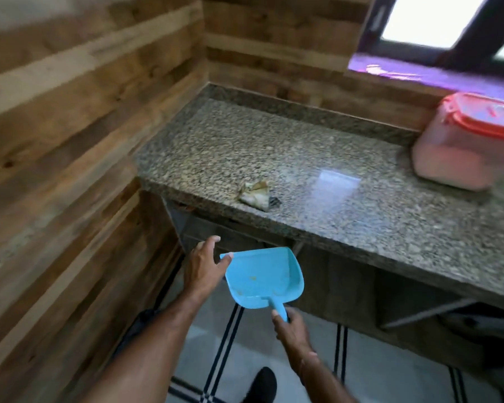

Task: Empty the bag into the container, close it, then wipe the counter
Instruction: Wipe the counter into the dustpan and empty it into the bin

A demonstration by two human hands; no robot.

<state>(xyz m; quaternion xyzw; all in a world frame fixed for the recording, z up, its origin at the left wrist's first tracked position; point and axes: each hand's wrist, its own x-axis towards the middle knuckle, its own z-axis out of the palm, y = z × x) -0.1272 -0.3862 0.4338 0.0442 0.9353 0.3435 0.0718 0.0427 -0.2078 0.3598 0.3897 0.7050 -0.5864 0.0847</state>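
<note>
A speckled granite counter (317,158) fills the middle of the head view. On its right end stands a translucent container (460,146) with a red lid shut on top. A crumpled cloth or bag (255,191) lies near the counter's front edge. Below that edge my right hand (291,324) grips the handle of a blue dustpan (264,276) that holds a few crumbs. My left hand (205,263) hovers open beside the pan's left rim, one fingertip at its corner.
Wood-plank walls (85,141) close in on the left and behind the counter. A window with a purple sill (419,71) sits at the upper right. Under the counter are dark shelves and a metal bar (425,314). The tiled floor has black stripes; my dark shoe (264,383) shows below.
</note>
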